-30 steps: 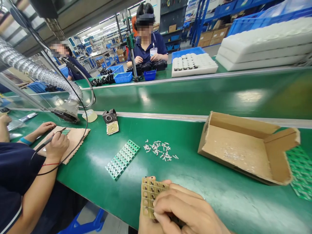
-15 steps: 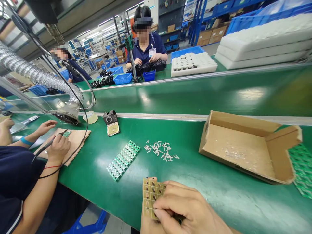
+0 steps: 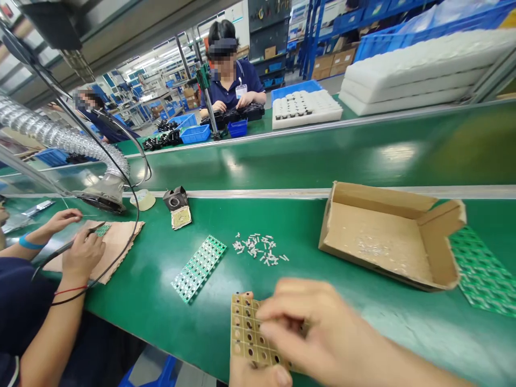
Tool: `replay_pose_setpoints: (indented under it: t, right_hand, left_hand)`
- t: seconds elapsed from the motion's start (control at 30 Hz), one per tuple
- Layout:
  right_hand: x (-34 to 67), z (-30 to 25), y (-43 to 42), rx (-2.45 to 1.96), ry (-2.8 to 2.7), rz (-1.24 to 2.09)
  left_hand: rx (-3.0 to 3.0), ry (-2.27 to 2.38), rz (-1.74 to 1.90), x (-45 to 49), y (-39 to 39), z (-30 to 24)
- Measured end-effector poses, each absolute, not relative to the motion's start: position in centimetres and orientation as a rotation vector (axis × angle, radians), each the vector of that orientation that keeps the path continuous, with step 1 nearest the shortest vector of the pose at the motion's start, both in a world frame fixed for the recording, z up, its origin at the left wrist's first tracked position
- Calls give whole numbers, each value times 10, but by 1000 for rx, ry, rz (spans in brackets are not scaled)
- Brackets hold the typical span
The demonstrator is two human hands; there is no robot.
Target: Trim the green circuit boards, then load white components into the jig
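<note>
Right hand (image 3: 318,328) has shifted forward since the earlier frame, fingers curled; I cannot tell if they pinch anything. Green surface (image 3: 294,220) carries 1 open cardboard box (image 3: 387,203). Left hand (image 3: 252,372) clasps the brown circuit-board panel (image 3: 242,334) under the right; beyond lie loose metallic pieces (image 3: 252,250).

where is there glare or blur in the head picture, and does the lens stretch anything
In the head view, the right hand is smeared, probably by motion, while the board in the left hand looks clearer; in the head view, bright patches glare off the green panel; also in the head view, the foam stack looks stretched toward the edge.
</note>
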State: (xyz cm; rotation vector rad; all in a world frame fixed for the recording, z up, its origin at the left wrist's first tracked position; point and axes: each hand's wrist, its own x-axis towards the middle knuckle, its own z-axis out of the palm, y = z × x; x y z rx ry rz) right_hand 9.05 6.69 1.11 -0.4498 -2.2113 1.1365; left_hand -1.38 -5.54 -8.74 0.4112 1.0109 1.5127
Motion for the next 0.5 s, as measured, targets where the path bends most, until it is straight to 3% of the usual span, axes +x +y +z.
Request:
replay_pose_setpoints:
  t: [0.17,0.33,0.5]
  right_hand:
    - [99,-17,137,-956,-2427,846]
    - [94,-50,156,-1005,-2565,786]
    - [87,-50,149,-1014,-2670,696]
  left_hand:
    - [157,905,1677,-7,-63,-72]
    - [229,946,1638,-9,-63,-73]
    - [233,917,1648,-11,-61,-78]
